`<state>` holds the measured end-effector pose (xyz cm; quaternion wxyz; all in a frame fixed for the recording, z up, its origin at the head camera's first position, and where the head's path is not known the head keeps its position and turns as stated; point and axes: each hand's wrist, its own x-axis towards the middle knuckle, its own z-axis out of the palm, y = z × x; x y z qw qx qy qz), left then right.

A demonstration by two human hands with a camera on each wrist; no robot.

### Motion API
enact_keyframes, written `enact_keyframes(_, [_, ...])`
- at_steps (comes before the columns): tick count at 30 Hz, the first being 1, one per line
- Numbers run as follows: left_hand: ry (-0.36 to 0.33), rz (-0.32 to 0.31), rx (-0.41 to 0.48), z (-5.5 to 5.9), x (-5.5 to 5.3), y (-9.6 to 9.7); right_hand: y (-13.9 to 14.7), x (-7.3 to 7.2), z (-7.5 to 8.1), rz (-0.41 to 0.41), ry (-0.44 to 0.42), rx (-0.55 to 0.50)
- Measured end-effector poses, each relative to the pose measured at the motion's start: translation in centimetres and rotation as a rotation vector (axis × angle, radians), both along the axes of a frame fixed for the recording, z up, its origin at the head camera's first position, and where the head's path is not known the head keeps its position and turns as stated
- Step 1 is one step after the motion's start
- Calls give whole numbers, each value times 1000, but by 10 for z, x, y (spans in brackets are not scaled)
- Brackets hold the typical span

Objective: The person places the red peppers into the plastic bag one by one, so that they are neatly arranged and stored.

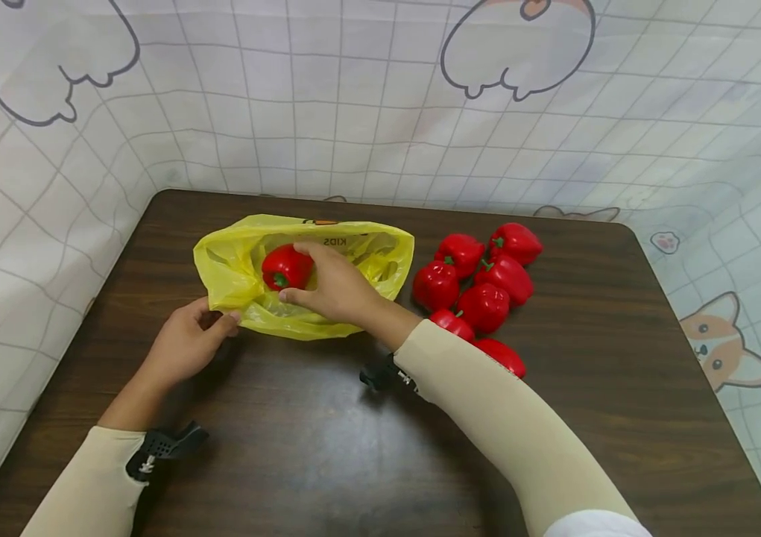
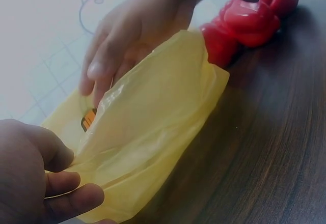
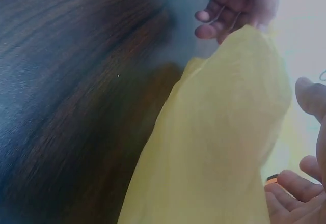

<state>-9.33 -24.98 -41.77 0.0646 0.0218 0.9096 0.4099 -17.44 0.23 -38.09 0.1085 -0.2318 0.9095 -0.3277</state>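
A yellow plastic bag (image 1: 313, 328) lies on the table with its mouth spread, and a red bell pepper (image 1: 284, 268) sits inside its opening. My left hand (image 1: 185, 339) pinches the bag's near left edge between thumb and fingers; the left wrist view shows this grip on the yellow film close up. My right hand (image 1: 335, 287) reaches into the mouth, its thumb and fingers spread beside the pepper. In the right wrist view, the right fingers (image 3: 295, 188) stand apart from the thumb with no pepper visible between them. The bag's wall hides the pepper in both wrist views.
Several more red bell peppers (image 1: 483, 307) are grouped right of the bag, some partly behind the right forearm (image 1: 487, 403). The dark wooden table (image 1: 313, 447) meets a white checked cloth (image 1: 380, 112) at its back and sides.
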Motion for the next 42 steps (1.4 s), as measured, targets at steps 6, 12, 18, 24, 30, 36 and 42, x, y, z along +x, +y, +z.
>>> enact_keyframes(6, [5, 1, -5, 0, -3, 1, 17, 10, 14, 31, -10, -11])
enact_keyframes(12, [-4, 3, -5, -1, -5, 0, 36, 17, 21, 53, -12, -71])
enact_keyframes(18, [-3, 6, -5, -1, -4, 1, 58, 21, 24, 39, -16, -150])
enact_keyframes(24, [3, 4, 0, 0, -4, 2, 81, 28, 30, -1, -15, -193])
enact_keyframes(30, [-10, 11, -8, 1, -4, 1, 107, 33, 33, -25, 6, -227])
enact_keyframes(36, [-18, 18, -19, 1, -2, -3, 132, 41, 34, -85, 1, -238])
enact_keyframes(42, [-4, 20, -10, 0, 0, -8, 150, 46, 32, -149, -9, -234])
